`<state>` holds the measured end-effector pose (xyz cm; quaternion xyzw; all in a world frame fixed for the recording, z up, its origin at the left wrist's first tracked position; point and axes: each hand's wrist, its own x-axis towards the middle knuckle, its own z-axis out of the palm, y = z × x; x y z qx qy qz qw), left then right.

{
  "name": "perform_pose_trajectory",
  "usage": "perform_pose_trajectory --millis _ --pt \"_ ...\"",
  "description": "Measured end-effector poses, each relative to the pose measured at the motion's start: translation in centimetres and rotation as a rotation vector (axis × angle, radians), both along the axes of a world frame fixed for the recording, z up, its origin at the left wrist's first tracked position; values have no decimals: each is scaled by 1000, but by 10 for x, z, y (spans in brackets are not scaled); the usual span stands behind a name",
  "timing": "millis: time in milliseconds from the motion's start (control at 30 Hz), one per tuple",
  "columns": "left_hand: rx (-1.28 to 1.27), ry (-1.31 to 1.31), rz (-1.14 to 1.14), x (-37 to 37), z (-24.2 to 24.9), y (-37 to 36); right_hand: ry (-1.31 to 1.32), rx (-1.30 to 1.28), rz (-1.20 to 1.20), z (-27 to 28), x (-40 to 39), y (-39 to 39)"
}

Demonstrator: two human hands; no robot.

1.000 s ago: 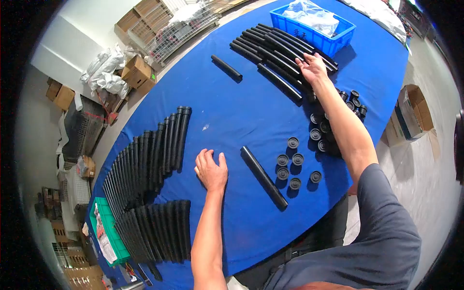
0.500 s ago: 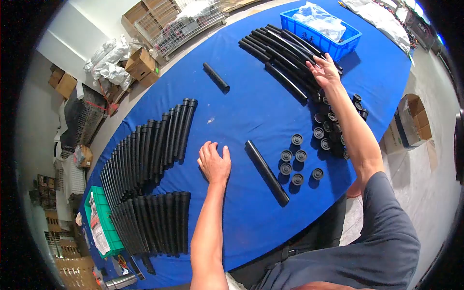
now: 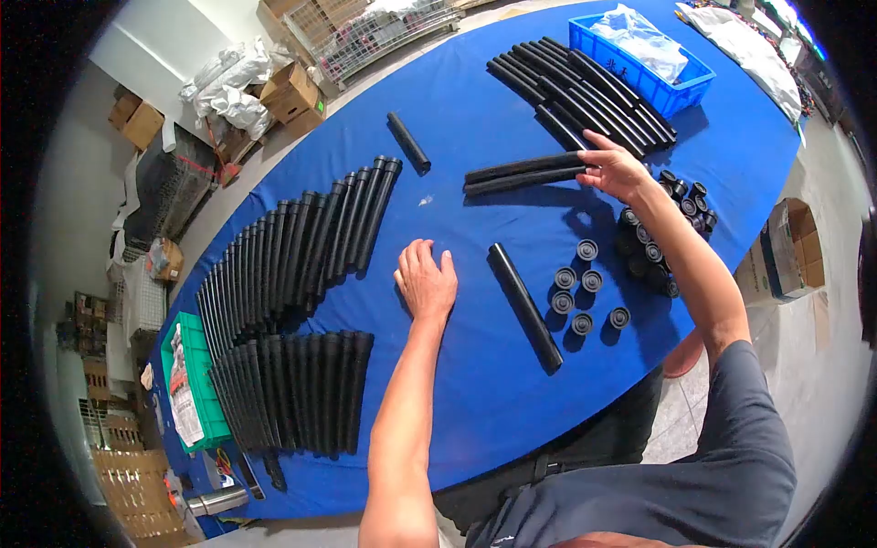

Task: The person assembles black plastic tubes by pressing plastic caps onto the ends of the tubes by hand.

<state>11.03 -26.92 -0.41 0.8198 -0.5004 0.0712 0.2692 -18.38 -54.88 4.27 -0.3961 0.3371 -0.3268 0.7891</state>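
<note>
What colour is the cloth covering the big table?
Bright blue; the table cloth shows plainly in the head view.

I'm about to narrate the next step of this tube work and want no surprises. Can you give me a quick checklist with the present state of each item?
1. Right hand grips two long black tubes: ok.
2. Tubes lifted off the blue table: cannot tell.
3. Left hand flat on the cloth, holding nothing: ok.
4. Single black tube beside left hand, untouched: ok.
5. Small black round caps within reach: ok.
</note>
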Motion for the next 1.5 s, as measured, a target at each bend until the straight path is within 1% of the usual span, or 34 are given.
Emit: perform_pose_trajectory --millis 67,100,167,200,300,367,400,467,500,533,567,633,667,767,800,900,933,967,1067,1133,1167,1267,1300,1367,1467,1500 --pt "-5 8 2 0 1 1 54 -17 82 -8 9 0" --pt "-6 26 6 1 -2 0 106 -1 61 -4 20 10" --pt "-11 42 23 8 -6 -3 209 -2 97 -4 37 24" --pt "11 25 -5 13 0 -6 266 -25 113 -9 40 21" --pt "-61 99 -105 46 16 -50 320 -163 145 -11 42 29" --pt "-34 -63 -126 60 25 -87 319 -194 155 -16 42 33" --pt "79 -65 -106 63 30 -104 331 -216 155 -21 42 34" --pt "196 7 -47 65 41 -136 336 -287 122 -23 41 37" --pt "263 49 -15 63 43 -145 315 -254 119 -26 39 37" --pt "298 -8 13 59 48 -153 293 -228 114 -27 38 34" --pt "320 -18 37 60 49 -159 273 -201 114 -27 38 32" --pt "362 -41 82 70 45 -169 244 -227 102 -24 36 34" --pt "339 -38 89 72 41 -171 231 -236 93 -24 35 37" --pt "350 -102 -2 78 34 -170 198 -311 150 -32 32 33" --pt "331 -85 -14 71 38 -164 228 -306 110 -24 34 39" --pt "268 -51 -39 56 40 -140 310 -366 130 -34 39 35" --pt "242 -3 -43 51 41 -126 282 -366 55 -31 41 38" --pt "215 -15 -46 48 38 -110 273 -334 39 -28 41 38" --pt "224 7 -25 5 57 -30 256 -249 -20 -28 45 35" --pt "186 -42 -29 -21 49 34 267 -204 -75 -22 48 35" --pt "238 -13 4 -39 54 64 270 -217 -47 -22 49 32" --pt "236 23 -5 -68 41 148 323 -278 21 -28 56 16" --pt "212 29 -7 -77 44 168 344 -309 35 -12 58 23" --pt "219 40 37 -84 49 195 399 -422 101 9 67 25" --pt "115 -25 108 -76 40 212 435 -530 298 41 79 32" --pt "103 -42 89 -72 37 214 440 -563 367 49 83 32"
